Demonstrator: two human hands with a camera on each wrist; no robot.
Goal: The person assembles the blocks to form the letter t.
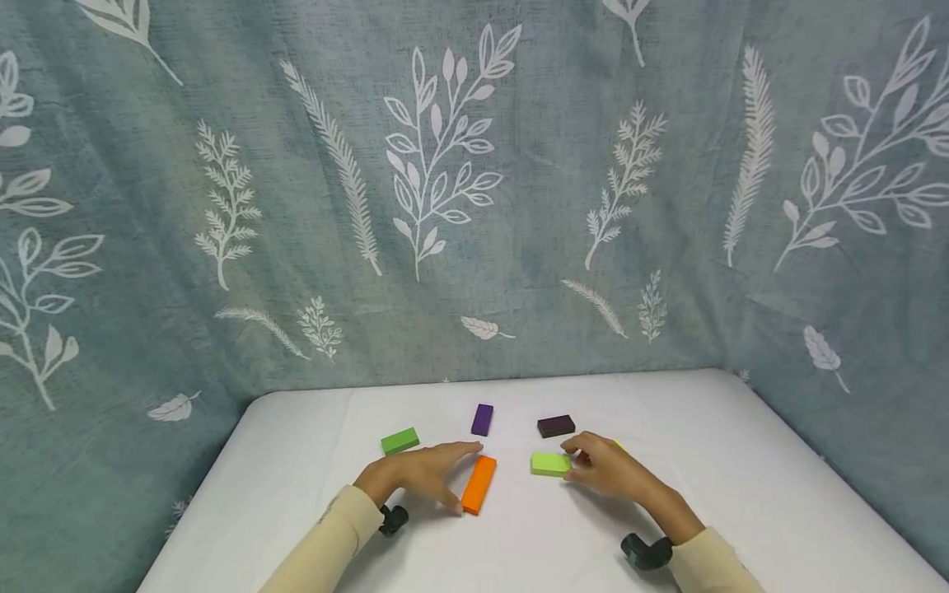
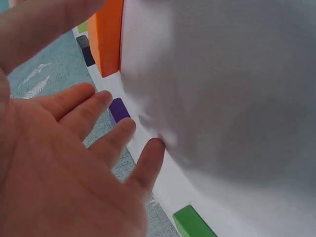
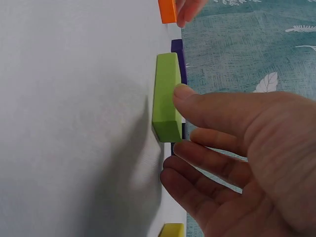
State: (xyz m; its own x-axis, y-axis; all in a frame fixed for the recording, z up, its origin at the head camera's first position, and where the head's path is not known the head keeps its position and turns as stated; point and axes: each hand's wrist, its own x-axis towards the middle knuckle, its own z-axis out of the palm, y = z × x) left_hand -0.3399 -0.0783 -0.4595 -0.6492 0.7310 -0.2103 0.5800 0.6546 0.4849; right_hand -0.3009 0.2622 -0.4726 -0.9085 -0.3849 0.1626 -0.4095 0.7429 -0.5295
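Note:
In the head view my left hand point(image 1: 430, 471) reaches over an orange block point(image 1: 479, 486), thumb by its near end and fingers stretched toward its far end. The left wrist view shows those fingers straight and apart from the orange block point(image 2: 106, 42). My right hand point(image 1: 610, 468) is at the right end of a lime green block point(image 1: 549, 464). In the right wrist view its thumb overlaps the edge of the lime block point(image 3: 167, 94), while the other fingers lie loosely bent below; whether the thumb touches cannot be told. Both blocks lie on the white table.
A green block point(image 1: 399, 441) lies beyond the left hand. Farther back are a purple block point(image 1: 482, 419) and a dark brown block point(image 1: 556, 426). A yellow block point(image 3: 172, 230) is mostly hidden behind the right hand in the head view. A patterned curtain point(image 1: 534, 206) surrounds the white table point(image 1: 296, 428).

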